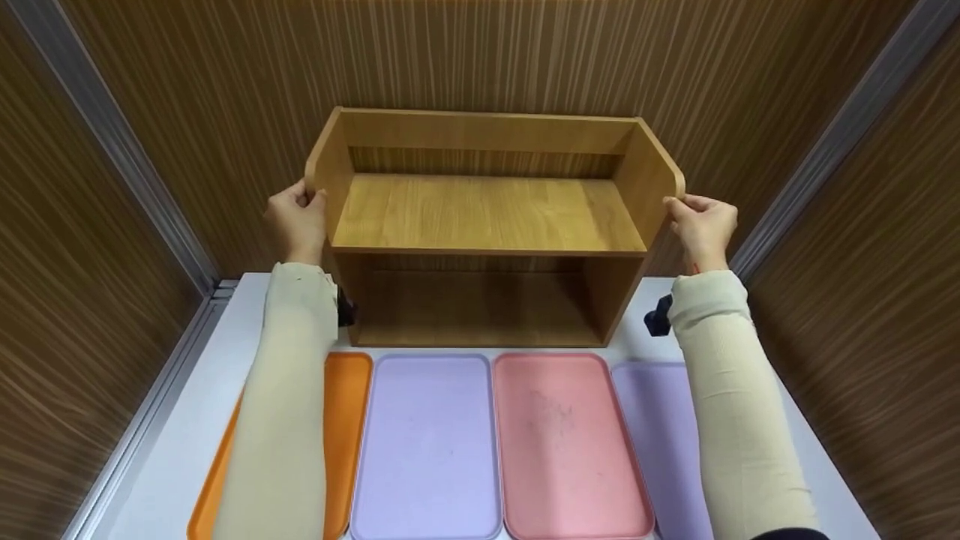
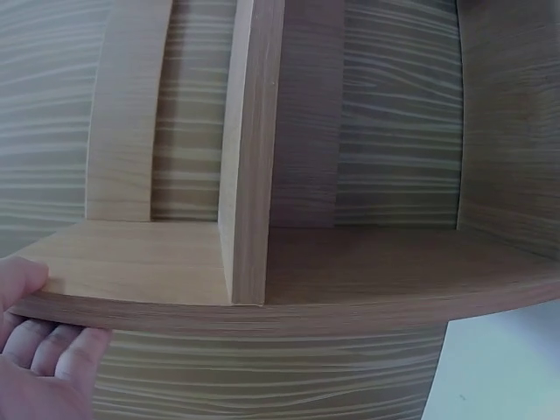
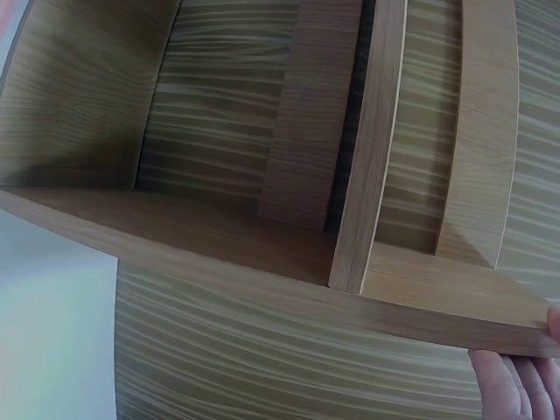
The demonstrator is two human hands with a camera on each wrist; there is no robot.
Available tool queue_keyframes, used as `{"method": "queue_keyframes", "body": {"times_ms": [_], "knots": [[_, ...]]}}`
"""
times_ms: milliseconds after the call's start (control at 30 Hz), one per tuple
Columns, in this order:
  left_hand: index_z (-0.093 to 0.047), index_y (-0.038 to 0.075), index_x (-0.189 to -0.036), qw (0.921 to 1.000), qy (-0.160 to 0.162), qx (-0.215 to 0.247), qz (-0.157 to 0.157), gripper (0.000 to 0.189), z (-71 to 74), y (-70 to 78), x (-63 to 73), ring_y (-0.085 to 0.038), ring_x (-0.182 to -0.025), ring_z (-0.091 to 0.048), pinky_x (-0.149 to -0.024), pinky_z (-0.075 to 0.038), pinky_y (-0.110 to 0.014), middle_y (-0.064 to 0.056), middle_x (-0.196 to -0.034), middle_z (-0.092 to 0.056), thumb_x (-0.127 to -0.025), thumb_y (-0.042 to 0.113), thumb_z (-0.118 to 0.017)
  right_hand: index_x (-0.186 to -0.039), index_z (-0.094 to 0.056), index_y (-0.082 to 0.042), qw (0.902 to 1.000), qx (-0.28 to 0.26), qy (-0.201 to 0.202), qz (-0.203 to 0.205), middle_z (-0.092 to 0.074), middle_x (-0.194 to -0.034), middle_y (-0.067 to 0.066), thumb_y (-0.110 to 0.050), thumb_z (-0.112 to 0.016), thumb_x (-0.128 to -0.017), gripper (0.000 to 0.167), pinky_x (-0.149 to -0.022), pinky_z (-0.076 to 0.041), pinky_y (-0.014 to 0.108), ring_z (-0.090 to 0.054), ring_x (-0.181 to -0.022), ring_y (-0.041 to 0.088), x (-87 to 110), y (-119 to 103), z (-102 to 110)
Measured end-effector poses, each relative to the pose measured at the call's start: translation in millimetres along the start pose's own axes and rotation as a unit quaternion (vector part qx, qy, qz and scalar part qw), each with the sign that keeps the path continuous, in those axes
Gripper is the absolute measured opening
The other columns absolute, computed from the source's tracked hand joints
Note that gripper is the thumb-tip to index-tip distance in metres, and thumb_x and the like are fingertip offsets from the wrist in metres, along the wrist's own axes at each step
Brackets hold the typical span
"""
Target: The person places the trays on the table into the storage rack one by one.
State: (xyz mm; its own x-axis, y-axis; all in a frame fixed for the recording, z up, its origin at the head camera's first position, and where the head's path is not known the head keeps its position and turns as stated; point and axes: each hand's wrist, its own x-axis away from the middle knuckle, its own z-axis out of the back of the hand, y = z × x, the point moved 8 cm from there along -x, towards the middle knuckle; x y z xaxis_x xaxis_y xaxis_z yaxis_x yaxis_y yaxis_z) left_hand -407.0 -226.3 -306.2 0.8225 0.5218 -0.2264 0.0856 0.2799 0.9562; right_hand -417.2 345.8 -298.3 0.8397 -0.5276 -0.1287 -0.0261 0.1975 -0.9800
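Note:
A small two-tier wooden shelf (image 1: 487,214) stands upright at the back of the white table, against the wood-grain wall. My left hand (image 1: 296,221) pinches the front edge of its left side panel (image 1: 328,169), thumb inside and fingers outside. On the opposite side my right hand (image 1: 705,225) holds the right side panel (image 1: 652,172) in the same way. Both wrist views show the thumb and fingers on either side of a panel edge, with the left hand (image 2: 44,367) and the right hand (image 3: 521,385) partly cut off. Both tiers hold nothing.
In front of the shelf lie an orange tray (image 1: 349,420), a lilac tray (image 1: 427,442), a pink tray (image 1: 574,442) and a second lilac tray (image 1: 664,427). My forearms cover parts of the outer trays. Wood-grain walls (image 1: 885,262) enclose the white table (image 1: 187,442).

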Motion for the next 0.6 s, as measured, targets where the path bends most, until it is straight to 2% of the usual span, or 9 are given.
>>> {"method": "queue_keyframes", "body": {"times_ms": [167,333,467,600], "knots": [[-0.062,0.003,-0.123,0.9997,-0.001,0.019,-0.012,0.033,0.6,-0.5,-1.4,-0.019,-0.11,-0.06,-0.09,-0.049,-0.028,-0.013,-0.122,-0.062,-0.091,0.01,-0.061,-0.109,-0.068,0.003,0.9999,-0.013,-0.003,-0.004,-0.063,-0.072,-0.011,-0.015,-0.074,-0.08,0.035,-0.055,-0.046,0.014,-0.056,-0.06,0.001,1.5,2.1,-1.0],[-0.063,0.004,-0.122,0.9998,0.003,0.001,-0.018,0.033,2.5,-1.5,-3.4,-0.019,-0.106,-0.061,-0.088,-0.05,-0.027,-0.013,-0.119,-0.064,-0.09,0.01,-0.062,-0.114,-0.066,0.004,0.9997,0.015,-0.005,0.018,-0.063,-0.073,-0.013,-0.018,-0.072,-0.082,0.039,-0.058,-0.046,0.013,-0.057,-0.067,-0.001,2.7,1.9,-2.3],[-0.063,0.002,-0.121,0.9997,-0.001,0.006,-0.024,0.032,0.9,-1.5,-4.3,-0.019,-0.105,-0.061,-0.087,-0.05,-0.028,-0.014,-0.118,-0.064,-0.089,0.008,-0.062,-0.115,-0.066,0.002,0.9992,0.029,-0.011,0.026,-0.065,-0.08,-0.011,-0.021,-0.072,-0.082,0.04,-0.066,-0.049,0.015,-0.059,-0.074,0.0,3.5,5.9,-0.3],[-0.064,0.001,-0.119,0.9995,-0.002,0.013,-0.029,0.03,0.4,-0.4,-3.9,-0.019,-0.105,-0.062,-0.087,-0.05,-0.028,-0.015,-0.117,-0.064,-0.089,0.007,-0.062,-0.116,-0.064,0.004,0.9986,-0.001,-0.029,0.043,-0.067,-0.083,-0.009,-0.02,-0.072,-0.082,0.042,-0.071,-0.051,0.018,-0.062,-0.077,0.001,3.5,12.5,3.2]]}}
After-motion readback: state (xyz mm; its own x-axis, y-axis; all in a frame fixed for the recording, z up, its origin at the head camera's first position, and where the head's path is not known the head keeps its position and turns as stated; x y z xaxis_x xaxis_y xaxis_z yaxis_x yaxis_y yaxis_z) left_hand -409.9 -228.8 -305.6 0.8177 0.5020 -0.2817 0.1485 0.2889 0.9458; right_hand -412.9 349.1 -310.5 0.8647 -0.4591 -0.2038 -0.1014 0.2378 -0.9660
